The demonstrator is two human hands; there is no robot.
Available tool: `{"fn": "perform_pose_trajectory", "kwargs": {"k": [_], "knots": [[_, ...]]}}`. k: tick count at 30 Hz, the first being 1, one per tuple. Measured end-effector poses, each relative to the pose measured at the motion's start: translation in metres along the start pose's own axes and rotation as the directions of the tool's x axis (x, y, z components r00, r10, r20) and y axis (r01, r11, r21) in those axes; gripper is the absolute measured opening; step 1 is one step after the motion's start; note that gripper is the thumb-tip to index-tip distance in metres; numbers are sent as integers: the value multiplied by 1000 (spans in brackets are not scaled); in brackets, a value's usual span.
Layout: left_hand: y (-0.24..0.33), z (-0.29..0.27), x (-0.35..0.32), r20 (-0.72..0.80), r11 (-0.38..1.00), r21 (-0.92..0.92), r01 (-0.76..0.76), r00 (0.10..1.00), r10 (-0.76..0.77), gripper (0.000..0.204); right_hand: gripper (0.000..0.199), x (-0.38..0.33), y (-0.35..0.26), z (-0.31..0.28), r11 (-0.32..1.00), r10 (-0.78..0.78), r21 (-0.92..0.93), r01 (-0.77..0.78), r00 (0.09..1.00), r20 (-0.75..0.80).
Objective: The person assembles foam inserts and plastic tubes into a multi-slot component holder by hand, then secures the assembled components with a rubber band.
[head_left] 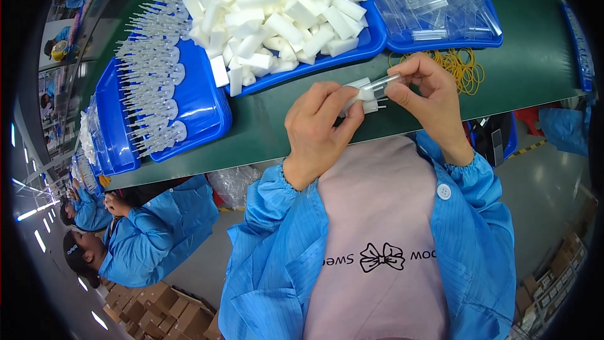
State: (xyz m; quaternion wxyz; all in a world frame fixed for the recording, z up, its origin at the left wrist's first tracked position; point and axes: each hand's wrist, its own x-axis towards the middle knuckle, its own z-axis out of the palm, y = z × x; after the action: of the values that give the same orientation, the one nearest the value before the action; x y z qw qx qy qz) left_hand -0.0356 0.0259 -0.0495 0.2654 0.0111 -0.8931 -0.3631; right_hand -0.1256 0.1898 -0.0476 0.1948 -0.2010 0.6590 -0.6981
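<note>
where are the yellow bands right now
In the head view, the yellow bands lie on the green table, right of centre, just below the blue tray of clear pieces, partly behind the right hand.

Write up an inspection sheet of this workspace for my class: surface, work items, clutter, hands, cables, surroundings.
Surface: green tabletop, smooth where visible.
Work items: white blocks, clear plastic pieces and white pronged parts, all in blue trays.
Clutter: loose yellow bands on the tabletop by the clear pieces.
Hands: left hand grips small white parts; right hand pinches a clear tube.
Cables: nothing seen.
Surroundings: a seated co-worker in blue at left; cardboard boxes at lower left.
</note>
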Motion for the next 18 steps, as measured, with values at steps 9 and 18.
{"fn": "perform_pose_trajectory", "kwargs": {"k": [9, 18], "knots": [[2, -1, 6, -14, 1000, 12, 7, 1000, -7, 21, 18, 1, 3, 1, 935, 215, 293, -201, 977, -13], [7, -9, 8, -37, 983, 159, -96, 994, 104, 23, 15, 5, -4, -4, 990, 102, 89, -109, 992, 80]]}}
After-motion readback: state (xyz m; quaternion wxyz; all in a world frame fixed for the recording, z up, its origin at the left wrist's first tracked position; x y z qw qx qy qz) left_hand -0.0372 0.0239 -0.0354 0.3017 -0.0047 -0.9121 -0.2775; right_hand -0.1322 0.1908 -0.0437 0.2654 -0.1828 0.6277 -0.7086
